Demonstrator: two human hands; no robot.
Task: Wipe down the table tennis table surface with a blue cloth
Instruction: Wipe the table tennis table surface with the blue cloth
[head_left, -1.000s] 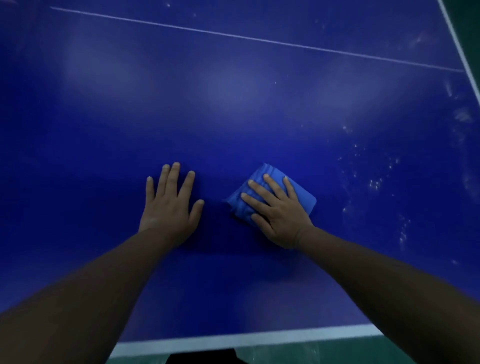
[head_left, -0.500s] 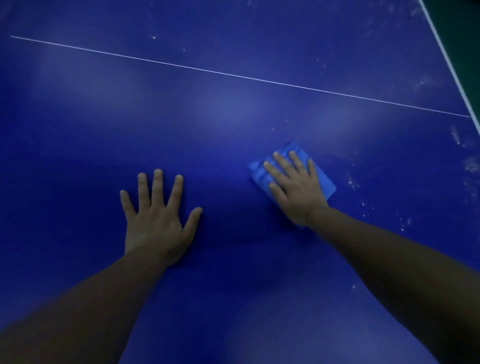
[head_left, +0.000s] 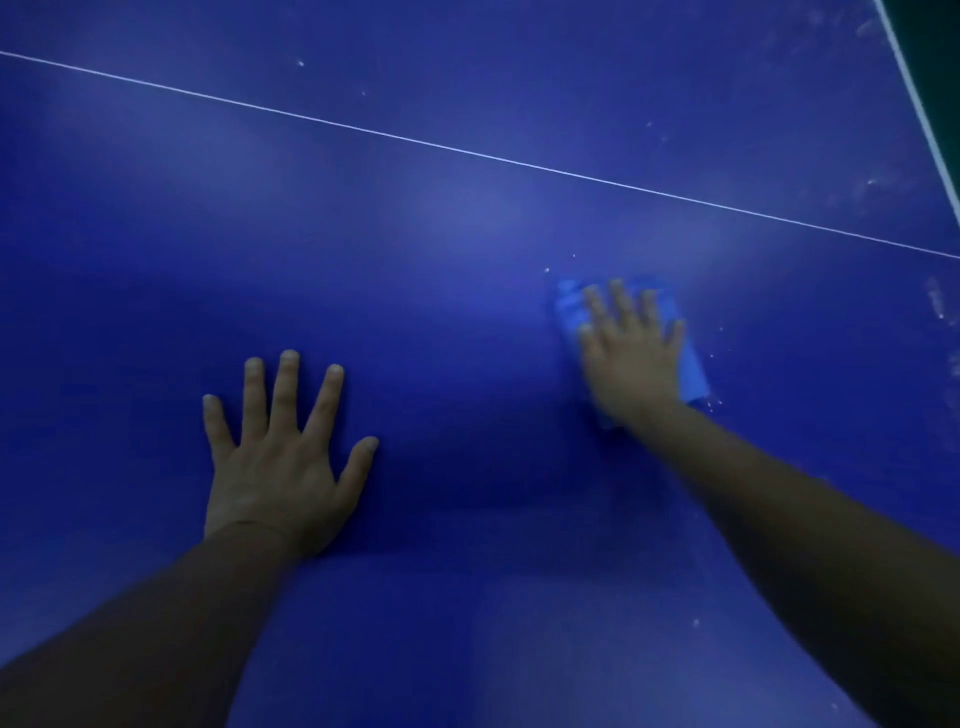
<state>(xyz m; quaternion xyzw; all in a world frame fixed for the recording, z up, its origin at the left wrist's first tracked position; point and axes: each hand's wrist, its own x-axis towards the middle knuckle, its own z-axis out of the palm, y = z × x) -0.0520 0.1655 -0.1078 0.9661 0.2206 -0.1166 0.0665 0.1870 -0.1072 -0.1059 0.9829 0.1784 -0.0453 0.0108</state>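
My right hand (head_left: 631, 348) lies flat on the blue cloth (head_left: 693, 376), fingers straight and spread, pressing it onto the tabletop (head_left: 467, 218); the hand is blurred, so I read it as mid-stroke, and a flat palm makes sense here because it spreads the push over the whole folded pad instead of bunching it. The cloth shows only as a pale blue edge past the fingertips and along the outer side of the hand, on the right half of the surface, on the near side of the thin white line (head_left: 467, 150) that crosses the tabletop. My left hand (head_left: 283, 457) is planted wide, fingers fanned and holding nothing, palm down well to the left of the cloth; I judge it is there as a brace so I can lean my reach out over the surface. Just right of the cloth, white specks (head_left: 717, 400) touch its corner, and more smudges (head_left: 935, 301) sit further out towards the white border (head_left: 919, 109) at the right edge, so that dirty strip looks like the part left to do. Against half a second ago, the cloth and right hand have gone further from me and a little right, closer to the white line, while the left hand has kept its bracing spot; a second ago the cloth sat close beside the left hand, with the near edge of the table in view.
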